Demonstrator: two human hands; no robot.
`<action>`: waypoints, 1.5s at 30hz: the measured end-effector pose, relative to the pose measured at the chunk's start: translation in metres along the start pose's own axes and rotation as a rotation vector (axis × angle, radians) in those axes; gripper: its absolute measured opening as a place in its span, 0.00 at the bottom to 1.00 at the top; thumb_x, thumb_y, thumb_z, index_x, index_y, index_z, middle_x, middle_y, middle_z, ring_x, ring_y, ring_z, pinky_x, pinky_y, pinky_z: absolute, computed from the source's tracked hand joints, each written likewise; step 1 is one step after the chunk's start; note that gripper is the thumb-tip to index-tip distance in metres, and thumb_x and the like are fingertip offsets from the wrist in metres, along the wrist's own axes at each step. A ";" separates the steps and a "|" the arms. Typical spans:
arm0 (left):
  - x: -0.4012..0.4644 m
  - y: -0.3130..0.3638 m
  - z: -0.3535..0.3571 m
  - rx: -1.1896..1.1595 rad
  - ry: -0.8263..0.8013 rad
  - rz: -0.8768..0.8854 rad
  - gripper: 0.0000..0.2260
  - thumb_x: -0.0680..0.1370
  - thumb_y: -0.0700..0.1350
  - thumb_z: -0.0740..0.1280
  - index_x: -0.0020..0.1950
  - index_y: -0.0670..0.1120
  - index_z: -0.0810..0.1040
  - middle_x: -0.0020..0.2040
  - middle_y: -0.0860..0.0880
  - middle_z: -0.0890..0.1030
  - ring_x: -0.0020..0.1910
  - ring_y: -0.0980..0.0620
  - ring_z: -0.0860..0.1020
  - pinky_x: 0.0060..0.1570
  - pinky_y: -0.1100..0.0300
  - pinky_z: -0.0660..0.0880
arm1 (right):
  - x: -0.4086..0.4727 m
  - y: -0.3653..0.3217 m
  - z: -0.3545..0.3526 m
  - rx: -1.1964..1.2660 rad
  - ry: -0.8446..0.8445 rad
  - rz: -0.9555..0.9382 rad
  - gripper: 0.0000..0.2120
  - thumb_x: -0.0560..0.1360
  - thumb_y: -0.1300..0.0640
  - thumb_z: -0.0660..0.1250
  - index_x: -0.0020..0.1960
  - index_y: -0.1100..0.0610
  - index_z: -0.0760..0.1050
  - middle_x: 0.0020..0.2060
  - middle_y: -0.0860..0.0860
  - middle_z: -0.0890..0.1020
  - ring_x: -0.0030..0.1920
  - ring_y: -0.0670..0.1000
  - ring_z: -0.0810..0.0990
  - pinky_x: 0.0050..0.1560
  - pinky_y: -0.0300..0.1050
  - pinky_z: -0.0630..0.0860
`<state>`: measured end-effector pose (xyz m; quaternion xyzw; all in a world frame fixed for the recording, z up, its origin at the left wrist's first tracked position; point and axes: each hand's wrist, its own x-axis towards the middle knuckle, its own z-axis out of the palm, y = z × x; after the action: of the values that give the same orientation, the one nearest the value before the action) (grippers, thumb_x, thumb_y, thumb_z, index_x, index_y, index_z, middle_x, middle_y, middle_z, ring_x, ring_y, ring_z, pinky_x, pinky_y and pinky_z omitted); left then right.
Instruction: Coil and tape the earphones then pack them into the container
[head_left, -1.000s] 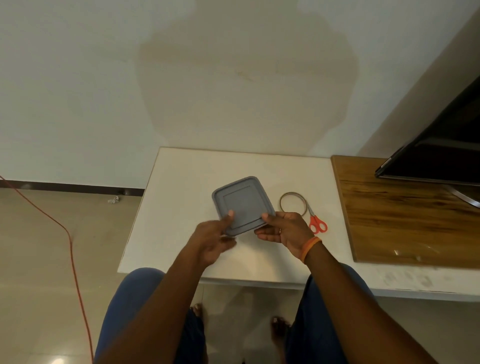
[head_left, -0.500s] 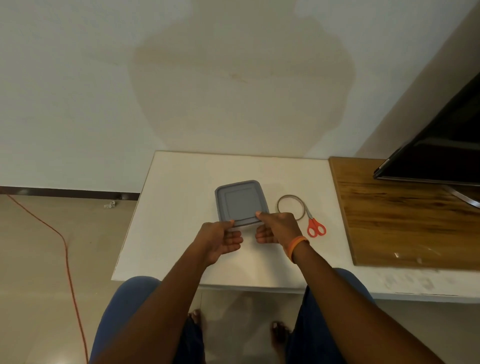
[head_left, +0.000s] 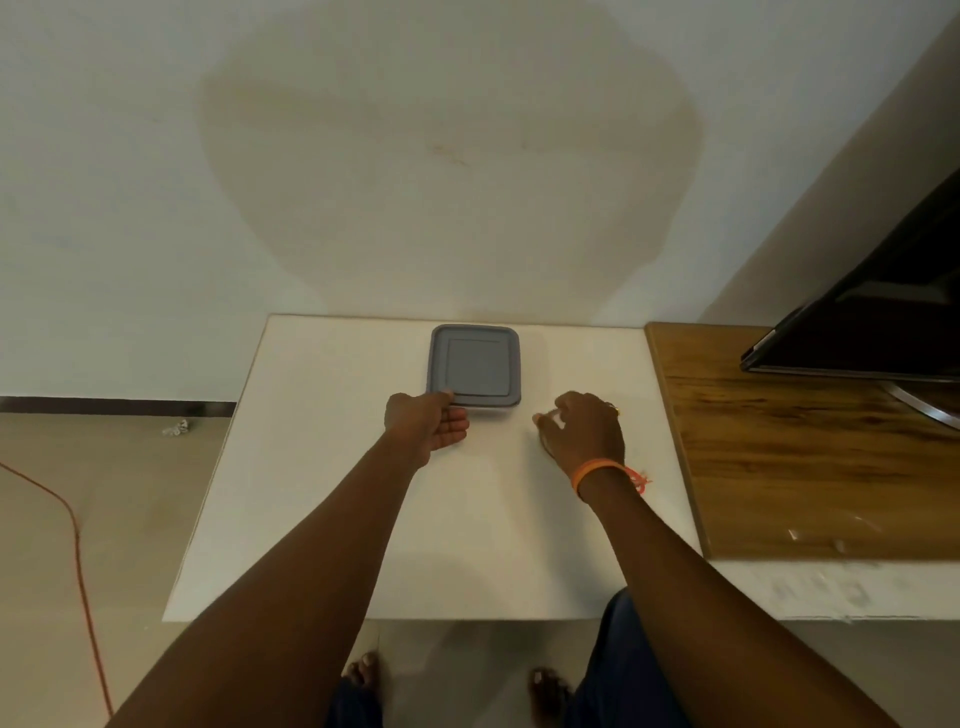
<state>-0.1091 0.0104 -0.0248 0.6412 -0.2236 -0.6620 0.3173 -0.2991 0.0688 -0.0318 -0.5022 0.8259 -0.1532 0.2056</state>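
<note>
A container with a grey lid stands near the back of the white table, close to the wall. My left hand holds its near left corner, with the thumb on the lid's edge and the fingers curled below it. To the right of the container, my right hand hovers low over the table with its fingers curled down. A pale bit of the tape ring shows at its fingertips. Whether the fingers grip it is hidden. No earphones are in sight.
Red scissor handles peek out beside my right wrist. A wooden board lies on the right, with a dark screen on a stand over it. An orange cable runs across the floor on the left.
The container has slid away from me toward the wall with my left hand still on it. My right hand has let go of it and moved right, over the tape ring and scissors.
</note>
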 end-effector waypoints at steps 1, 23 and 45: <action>0.001 0.000 0.002 -0.023 0.000 0.000 0.08 0.79 0.40 0.68 0.49 0.34 0.75 0.44 0.36 0.82 0.41 0.41 0.83 0.41 0.50 0.82 | -0.004 0.007 -0.001 -0.088 -0.004 -0.031 0.24 0.72 0.42 0.72 0.59 0.57 0.79 0.55 0.55 0.81 0.57 0.57 0.77 0.56 0.50 0.77; -0.047 -0.082 -0.049 1.462 -0.038 1.003 0.24 0.78 0.53 0.68 0.73 0.51 0.69 0.72 0.45 0.68 0.64 0.43 0.71 0.55 0.48 0.77 | -0.057 0.027 0.016 -0.217 0.071 0.002 0.20 0.76 0.55 0.69 0.66 0.57 0.74 0.65 0.59 0.72 0.64 0.59 0.72 0.61 0.49 0.74; -0.040 -0.076 -0.036 1.292 0.035 0.830 0.19 0.80 0.44 0.67 0.70 0.41 0.71 0.73 0.43 0.70 0.76 0.44 0.62 0.67 0.50 0.70 | -0.066 0.004 0.041 -0.049 -0.102 -0.218 0.20 0.79 0.52 0.65 0.69 0.56 0.73 0.69 0.55 0.69 0.68 0.57 0.67 0.66 0.50 0.70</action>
<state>-0.0849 0.0957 -0.0521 0.5733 -0.7832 -0.2162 0.1054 -0.2549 0.1274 -0.0576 -0.6011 0.7582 -0.1289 0.2170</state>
